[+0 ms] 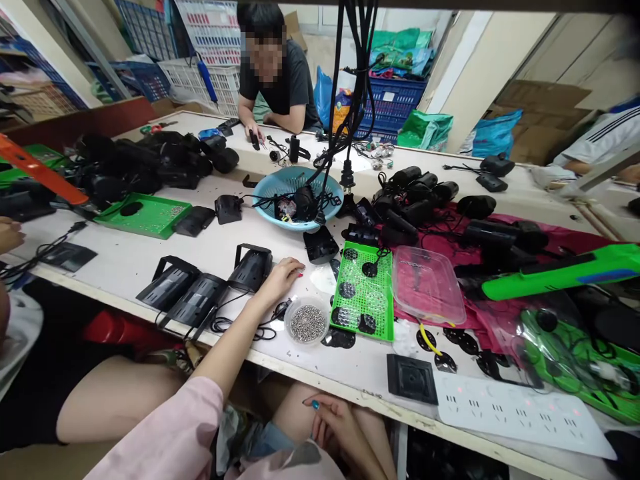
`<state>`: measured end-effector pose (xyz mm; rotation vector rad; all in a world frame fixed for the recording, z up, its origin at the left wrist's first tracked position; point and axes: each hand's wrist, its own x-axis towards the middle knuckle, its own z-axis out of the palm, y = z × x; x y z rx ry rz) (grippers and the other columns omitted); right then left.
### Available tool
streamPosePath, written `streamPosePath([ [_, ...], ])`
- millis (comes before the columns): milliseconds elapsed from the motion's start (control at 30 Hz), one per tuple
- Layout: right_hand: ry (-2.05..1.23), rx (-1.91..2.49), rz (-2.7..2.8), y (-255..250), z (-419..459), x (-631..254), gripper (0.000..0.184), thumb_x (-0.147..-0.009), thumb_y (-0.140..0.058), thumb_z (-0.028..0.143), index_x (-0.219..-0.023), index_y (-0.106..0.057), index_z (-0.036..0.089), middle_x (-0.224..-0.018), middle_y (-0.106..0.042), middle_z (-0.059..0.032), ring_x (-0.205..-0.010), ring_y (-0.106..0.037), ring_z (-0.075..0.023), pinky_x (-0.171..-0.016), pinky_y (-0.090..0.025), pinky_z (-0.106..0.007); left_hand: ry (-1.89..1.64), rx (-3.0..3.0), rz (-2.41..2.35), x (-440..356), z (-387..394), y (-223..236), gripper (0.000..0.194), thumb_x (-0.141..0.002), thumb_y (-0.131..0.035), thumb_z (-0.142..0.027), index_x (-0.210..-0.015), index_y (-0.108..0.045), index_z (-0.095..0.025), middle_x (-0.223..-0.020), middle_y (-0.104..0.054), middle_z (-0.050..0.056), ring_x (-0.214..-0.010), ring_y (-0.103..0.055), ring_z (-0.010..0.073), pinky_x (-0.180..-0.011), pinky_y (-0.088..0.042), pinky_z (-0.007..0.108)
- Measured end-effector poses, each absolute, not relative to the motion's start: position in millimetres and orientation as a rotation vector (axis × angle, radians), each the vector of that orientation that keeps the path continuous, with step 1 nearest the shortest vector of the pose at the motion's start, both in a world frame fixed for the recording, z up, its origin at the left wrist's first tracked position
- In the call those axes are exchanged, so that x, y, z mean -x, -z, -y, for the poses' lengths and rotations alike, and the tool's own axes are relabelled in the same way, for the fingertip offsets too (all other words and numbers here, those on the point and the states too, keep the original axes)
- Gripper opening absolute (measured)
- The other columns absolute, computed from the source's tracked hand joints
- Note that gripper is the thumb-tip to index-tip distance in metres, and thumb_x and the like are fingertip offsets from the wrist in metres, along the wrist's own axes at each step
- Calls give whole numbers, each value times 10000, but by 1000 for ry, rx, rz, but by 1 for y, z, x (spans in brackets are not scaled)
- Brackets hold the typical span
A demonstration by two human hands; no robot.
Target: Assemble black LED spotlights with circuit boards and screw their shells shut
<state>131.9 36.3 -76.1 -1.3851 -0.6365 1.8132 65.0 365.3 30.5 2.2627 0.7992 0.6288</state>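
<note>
My left hand (284, 275) rests on the white table, its fingers loosely stretched and nothing visible in them. Just left of it stands a black lamp-like housing with a bracket (251, 268), and two similar housings (197, 298) lie farther left with their cables. A round clear tub of small screws (307, 321) sits nearer the table's edge, right of my left forearm. Beyond my fingertips lies a black housing part (321, 245). My right hand (331, 419) lies in my lap below the table edge, fingers loosely bent and apart, apparently holding nothing.
A green perforated tray (385, 293) holds round black discs; a clear plastic lid (429, 283) lies beside it. Behind is a blue basket (265, 212) under hanging cables (345, 87). A power strip (525, 410) and green screwdriver (565, 272) are at right. A co-worker (280, 87) sits opposite.
</note>
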Motion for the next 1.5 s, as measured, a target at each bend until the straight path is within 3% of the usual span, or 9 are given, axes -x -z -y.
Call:
streamPosePath([
  [333,-1904,1409,550,65,-42,-137,633,-547,-611,867,-795,-655,286,-485,-515,37,-410,-492,-148,-462,-292,-224,-582,-2339,-811,-74,-367,-15,180,-902,-533,-130,-869,-704,-172,-934,-652,93,-987,-617,237,-951,-495,384],
  [633,-1904,1378,573,77,-41,-136,659,-749,-554,800,-971,-645,186,-590,-596,35,-431,-496,-97,-438,-379,-230,-648,-2128,-955,-70,-348,-42,118,-753,-609,-86,-763,-696,-165,-782,-654,49,-699,-631,182,-742,-544,324],
  [733,-1896,1381,586,74,-40,-136,650,-704,-542,840,-927,-672,243,-549,-596,41,-408,-509,-118,-432,-375,-241,-740,-1972,-995,-60,-335,-58,94,-774,-644,-178,-828,-720,-161,-790,-700,44,-720,-660,178,-746,-563,312],
  [833,-1848,1405,611,46,-37,-137,528,-657,-658,785,-912,-721,327,-642,-674,20,-549,-626,-178,-537,-469,-309,-826,-1793,-1032,-45,-319,-75,197,-802,-664,-292,-903,-728,-136,-837,-744,71,-759,-694,191,-752,-586,320],
  [967,-1793,1325,717,-30,-45,-141,337,-794,-727,545,-980,-774,268,-995,-747,-44,-1017,-679,-225,-952,-491,-354,-847,-1623,-1030,-26,-283,-102,250,-793,-695,-347,-899,-729,-123,-771,-752,73,-675,-692,182,-657,-590,297],
  [1067,-1723,1094,339,-80,-69,-145,401,-866,-639,546,-1048,-742,204,-951,-746,-78,-893,-702,-213,-870,-542,-359,-721,-1554,-876,-26,-239,-124,112,-791,-696,-212,-881,-747,-168,-728,-732,33,-611,-657,145,-569,-550,241],
  [1200,-1559,948,-42,-94,-98,-150,449,-812,-638,573,-1018,-737,186,-1040,-748,-103,-1004,-705,-252,-896,-569,-387,-542,-1891,-502,-35,-185,-139,170,-867,-636,-103,-977,-732,-190,-964,-724,70,-852,-690,177,-748,-587,280],
  [1333,-1589,912,-98,-79,-101,-153,305,-802,-677,458,-941,-739,193,-899,-759,-56,-866,-728,-185,-750,-598,-273,-355,-2178,-291,-33,-172,-145,251,-969,-526,-145,-1166,-675,-188,-1143,-680,120,-1120,-624,224,-979,-546,373],
  [1500,-1409,891,-534,-78,-83,-154,122,-788,-706,277,-869,-707,187,-847,-750,-31,-749,-721,-136,-708,-619,-241,-604,-2086,-568,-26,-213,-136,219,-981,-529,-193,-1105,-706,-231,-1111,-710,65,-1034,-675,209,-926,-559,333],
])
